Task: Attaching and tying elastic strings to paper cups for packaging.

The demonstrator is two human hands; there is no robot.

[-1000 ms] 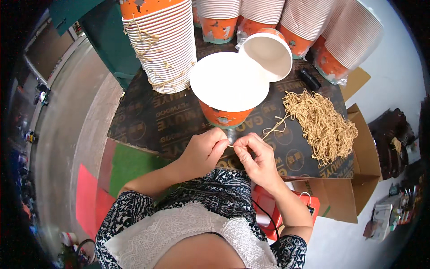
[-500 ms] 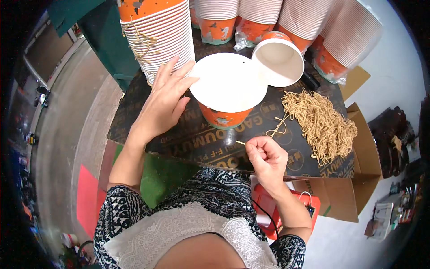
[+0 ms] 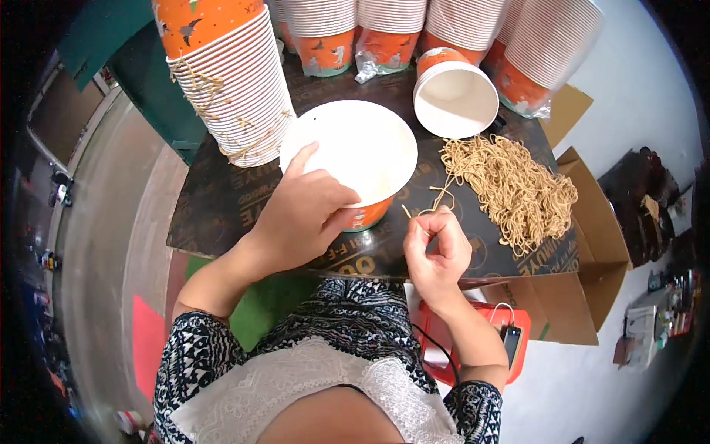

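A dark printed board (image 3: 222, 214) serves as the work surface under both hands, with grey floor (image 3: 103, 222) to the left of the left hand and open cardboard boxes (image 3: 584, 244) to the right of the right hand. Beyond the left hand leans a tall stack of orange-and-white paper cups (image 3: 229, 81), strands caught on its rims; further sleeved stacks (image 3: 473, 22) line the far edge, and a single cup lying on its side (image 3: 455, 100) rests beyond the right hand. The left hand (image 3: 303, 214) wraps, fingers curved, around the near rim and wall of the upright paper bowl (image 3: 351, 152), thumb along its side. The right hand (image 3: 436, 248), loosely curled, pinches a thin tan string (image 3: 425, 211) between thumb and forefinger, just right of the bowl. The heap of tan strings (image 3: 510, 185) lies just beyond and right of that hand.
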